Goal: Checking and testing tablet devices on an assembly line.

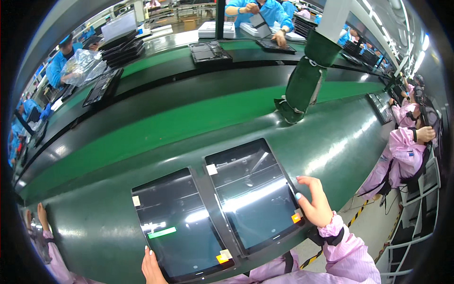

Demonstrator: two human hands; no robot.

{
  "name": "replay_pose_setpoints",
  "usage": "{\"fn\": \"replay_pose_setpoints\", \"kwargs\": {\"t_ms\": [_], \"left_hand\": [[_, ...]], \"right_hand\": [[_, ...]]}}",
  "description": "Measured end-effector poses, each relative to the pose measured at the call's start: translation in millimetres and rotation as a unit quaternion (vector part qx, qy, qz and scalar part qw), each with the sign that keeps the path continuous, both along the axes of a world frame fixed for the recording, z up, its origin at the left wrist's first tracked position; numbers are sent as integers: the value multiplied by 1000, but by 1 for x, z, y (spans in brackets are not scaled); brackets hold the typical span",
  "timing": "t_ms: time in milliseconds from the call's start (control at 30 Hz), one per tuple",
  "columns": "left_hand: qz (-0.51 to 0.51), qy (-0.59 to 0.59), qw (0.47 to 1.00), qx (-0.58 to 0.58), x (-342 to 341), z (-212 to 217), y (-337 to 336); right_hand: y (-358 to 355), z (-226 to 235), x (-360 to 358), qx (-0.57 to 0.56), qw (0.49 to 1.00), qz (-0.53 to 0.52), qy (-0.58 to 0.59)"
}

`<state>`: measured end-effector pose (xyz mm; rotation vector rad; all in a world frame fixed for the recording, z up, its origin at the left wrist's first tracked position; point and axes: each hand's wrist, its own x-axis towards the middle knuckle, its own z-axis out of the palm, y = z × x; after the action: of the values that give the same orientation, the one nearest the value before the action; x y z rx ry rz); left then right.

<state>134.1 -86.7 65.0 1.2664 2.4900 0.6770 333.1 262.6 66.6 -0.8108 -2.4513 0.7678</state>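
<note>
Two dark flat tablets lie side by side on the green bench, screens up. The left tablet (180,236) shows a small green bar on its screen and has a pale sticker at its upper left corner and orange and pale tabs at the lower right. The right tablet (253,194) carries a similar pale sticker and an orange tab. My left hand (152,269) rests with straight fingers along the left tablet's lower left edge; its thumb is hidden. Beside the right tablet's right edge is my right hand (316,204), thumb and forefinger spread, the thumb close to the edge.
Beyond the green bench (94,227) runs a conveyor (165,113). A post wrapped in green cloth (302,87) rises behind the right tablet. Opened devices (209,52) lie on the far side, where people in blue work. Co-workers in pink (404,151) sit at the right and left.
</note>
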Motion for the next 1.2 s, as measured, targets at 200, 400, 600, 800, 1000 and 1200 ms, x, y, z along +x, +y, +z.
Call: {"fn": "replay_pose_setpoints", "kwargs": {"t_ms": [200,400,600,800,1000,1200], "left_hand": [[16,12,1000,-3,4,-1,4],[21,-1,1000,-9,5,0,7],[11,10,1000,-16,2,0,8],[20,10,1000,-19,-2,1,9],[18,14,999,-26,-8,3,9],[21,-1,1000,-19,-10,3,8]], "right_hand": [[14,-27,7,-198,979,-21,34],[17,-28,7,-188,981,2,50],[22,-27,5,-231,971,1,65],[20,-28,1,-200,979,-15,41],[17,-27,-1,-143,988,-2,61],[19,-24,-3,-82,996,22,36]]}}
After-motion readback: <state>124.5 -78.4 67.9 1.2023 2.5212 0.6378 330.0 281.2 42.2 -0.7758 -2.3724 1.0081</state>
